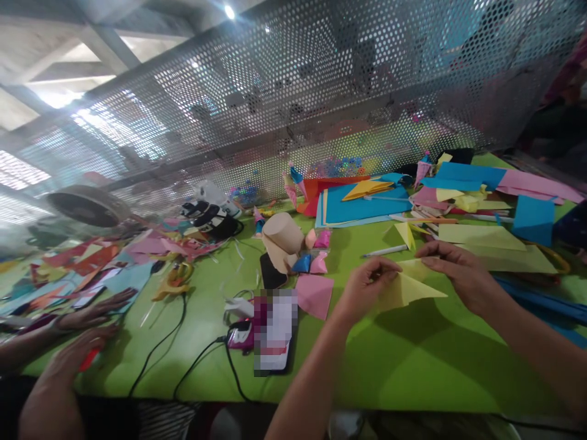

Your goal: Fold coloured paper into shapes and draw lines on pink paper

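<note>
Between my two hands, just above the green table (389,366), is a folded sheet of yellow paper (413,287). My left hand (371,284) pinches its left side with thumb and fingers. At the upper right edge, my right hand (452,269) grips the same sheet between thumb and forefinger. One pointed flap of the paper sticks out to the right below my right fingers. Behind the hands sit a small folded yellow paper piece (404,234) and a white pen (384,251). A pink paper piece (315,296) lies left of my left hand.
Blue sheets (362,208) and yellow-green sheets (495,244) lie at the back and right. A roll of beige material (283,235), a phone (277,333) and black cables (206,348) are to the left. A co-worker's hands (94,315) rest farther left. A perforated metal screen (293,104) rises behind.
</note>
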{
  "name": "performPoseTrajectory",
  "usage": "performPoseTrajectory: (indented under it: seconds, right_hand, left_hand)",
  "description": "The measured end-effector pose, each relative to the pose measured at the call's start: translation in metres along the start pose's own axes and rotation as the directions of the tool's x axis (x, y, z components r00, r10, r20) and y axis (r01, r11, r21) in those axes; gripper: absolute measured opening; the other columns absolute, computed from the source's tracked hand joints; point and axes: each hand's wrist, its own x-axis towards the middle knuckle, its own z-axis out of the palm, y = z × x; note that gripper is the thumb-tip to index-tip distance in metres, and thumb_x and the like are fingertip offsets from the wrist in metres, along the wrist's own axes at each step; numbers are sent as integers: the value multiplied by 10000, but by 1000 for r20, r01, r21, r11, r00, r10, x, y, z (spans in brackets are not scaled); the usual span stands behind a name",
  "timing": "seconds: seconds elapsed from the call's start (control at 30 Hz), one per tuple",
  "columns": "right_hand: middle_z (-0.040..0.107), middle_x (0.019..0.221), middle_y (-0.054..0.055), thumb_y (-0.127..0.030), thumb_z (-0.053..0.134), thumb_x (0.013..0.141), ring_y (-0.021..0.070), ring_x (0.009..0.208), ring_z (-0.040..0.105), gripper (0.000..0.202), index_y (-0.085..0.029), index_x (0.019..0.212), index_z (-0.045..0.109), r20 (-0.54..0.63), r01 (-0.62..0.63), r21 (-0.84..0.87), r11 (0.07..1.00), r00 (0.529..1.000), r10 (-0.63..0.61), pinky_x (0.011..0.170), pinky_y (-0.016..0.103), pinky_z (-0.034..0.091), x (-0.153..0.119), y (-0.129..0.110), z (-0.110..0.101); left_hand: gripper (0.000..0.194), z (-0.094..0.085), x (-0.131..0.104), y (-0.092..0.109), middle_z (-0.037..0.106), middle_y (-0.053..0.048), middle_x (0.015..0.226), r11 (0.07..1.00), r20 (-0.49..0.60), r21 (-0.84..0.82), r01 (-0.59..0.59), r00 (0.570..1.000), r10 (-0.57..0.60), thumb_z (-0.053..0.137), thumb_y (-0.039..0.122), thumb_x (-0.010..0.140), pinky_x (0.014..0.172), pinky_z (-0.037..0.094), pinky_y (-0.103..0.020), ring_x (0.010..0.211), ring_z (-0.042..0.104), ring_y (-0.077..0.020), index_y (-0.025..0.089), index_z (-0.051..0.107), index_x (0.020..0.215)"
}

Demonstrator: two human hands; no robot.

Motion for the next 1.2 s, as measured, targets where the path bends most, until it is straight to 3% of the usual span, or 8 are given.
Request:
performPoseTrajectory:
  seconds: [0.1, 0.2, 0.37, 0.57, 0.77, 0.93, 1.1, 1.2]
  right_hand:
    - [726, 946, 43, -528, 910, 642, 212, 822, 639, 400, -256, 903, 777, 51, 42, -175, 984, 998, -34, 674, 303, 505, -1, -6, 3]
    - [733, 850, 60, -601, 905, 607, 237, 791, 631, 436, -239, 818, 786, 64, 61, -297, 953, 997, -44, 669, 330, 501, 0, -6, 5]
    - [702, 740, 41, -631, 873, 634, 210, 707, 596, 434, -226, 728, 750, 18, 99, -337, 936, 995, -99, 634, 323, 462, 1, -2, 3]
    - [770, 919, 58, -642, 785, 741, 293, 905, 660, 413, -258, 891, 814, 138, 171, -538, 826, 984, -115, 780, 387, 493, 1, -10, -2]
    - [774, 856, 73, -680, 718, 792, 285, 834, 671, 448, -243, 835, 808, 225, 219, -498, 839, 967, -118, 753, 400, 511, 2, -11, 0]
    - [759, 835, 67, -661, 714, 809, 259, 804, 658, 426, -241, 815, 783, 186, 241, -507, 827, 968, -168, 716, 372, 508, 0, -9, 3]
    - [757, 790, 67, -643, 738, 786, 258, 765, 661, 403, -242, 784, 782, 179, 258, -495, 829, 965, -193, 690, 373, 519, -2, -10, 5]
    - [792, 927, 76, -588, 741, 812, 278, 855, 690, 353, -254, 902, 814, 205, 232, -476, 849, 967, -149, 734, 385, 537, -4, -9, 5]
  left_hand:
    - [160, 2, -1, 4, 689, -50, 893, 999, -2, 44, 12, 1000, -12, 682, 318, 893, 754, 431, -247, 832, 589, -157, 175, 742, 933]
    - [151, 2, -2, 7, 700, -54, 902, 998, 4, 64, 10, 1000, -10, 677, 305, 895, 757, 433, -249, 836, 595, -162, 179, 749, 934]
    - [144, 3, -2, 9, 704, -65, 918, 999, 13, 49, 4, 1000, -5, 674, 285, 899, 763, 442, -247, 857, 613, -164, 171, 747, 947]
    - [149, 4, 0, 2, 676, -50, 859, 996, 27, 80, -50, 998, 48, 666, 286, 908, 716, 430, -236, 800, 587, -149, 167, 735, 967]
    - [265, 4, 0, -1, 627, -27, 860, 990, 29, 133, -52, 998, 48, 683, 313, 902, 718, 414, -238, 789, 537, -140, 190, 710, 1135]
    - [481, 6, 3, -1, 489, 41, 711, 996, 23, -40, 75, 997, -74, 748, 438, 854, 621, 349, -219, 666, 455, -109, 176, 643, 1243]
    - [408, 6, 4, -6, 604, -11, 788, 979, 37, -114, 168, 986, -165, 762, 540, 810, 646, 395, -233, 712, 528, -127, 155, 687, 924]
    - [359, 6, 2, -7, 680, -34, 889, 994, 58, 2, 108, 992, -108, 713, 440, 882, 729, 444, -256, 802, 590, -157, 188, 733, 1137]
